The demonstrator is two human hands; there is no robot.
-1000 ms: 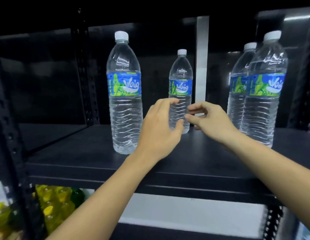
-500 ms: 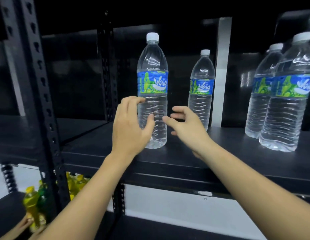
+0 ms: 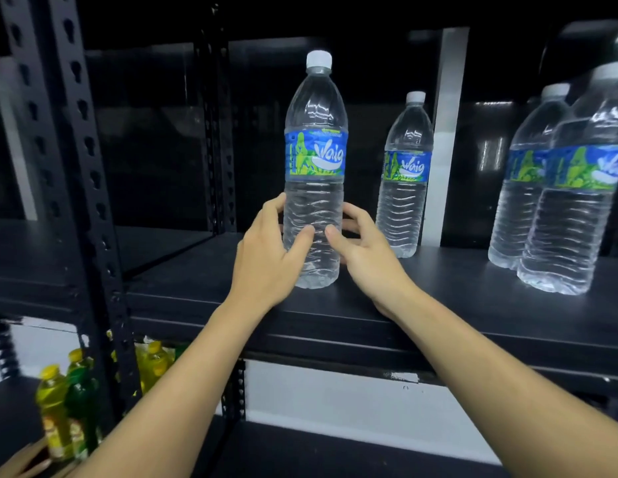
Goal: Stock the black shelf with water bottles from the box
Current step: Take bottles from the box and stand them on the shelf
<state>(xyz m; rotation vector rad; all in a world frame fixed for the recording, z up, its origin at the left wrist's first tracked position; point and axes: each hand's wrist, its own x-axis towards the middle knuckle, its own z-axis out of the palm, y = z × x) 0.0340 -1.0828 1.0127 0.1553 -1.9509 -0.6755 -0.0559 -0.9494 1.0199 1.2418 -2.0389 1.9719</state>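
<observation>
A clear water bottle [image 3: 314,160] with a white cap and blue-green label stands upright near the front of the black shelf [image 3: 387,305]. My left hand [image 3: 266,257] grips its lower left side, thumb across the front. My right hand [image 3: 362,250] grips its lower right side, fingers curled behind it. A second bottle [image 3: 406,177] stands further back to the right. Two more bottles [image 3: 576,201] stand close together at the far right. The box is out of view.
A perforated black upright post [image 3: 80,167] rises at the left. Several yellow and green bottles [image 3: 66,401] stand on the lower shelf at bottom left, where another person's hand [image 3: 21,460] shows. A white wall strip [image 3: 450,132] is behind the shelf.
The view has swung left. Both hands moved from the back bottle to the front bottle and closed round its lower part.
</observation>
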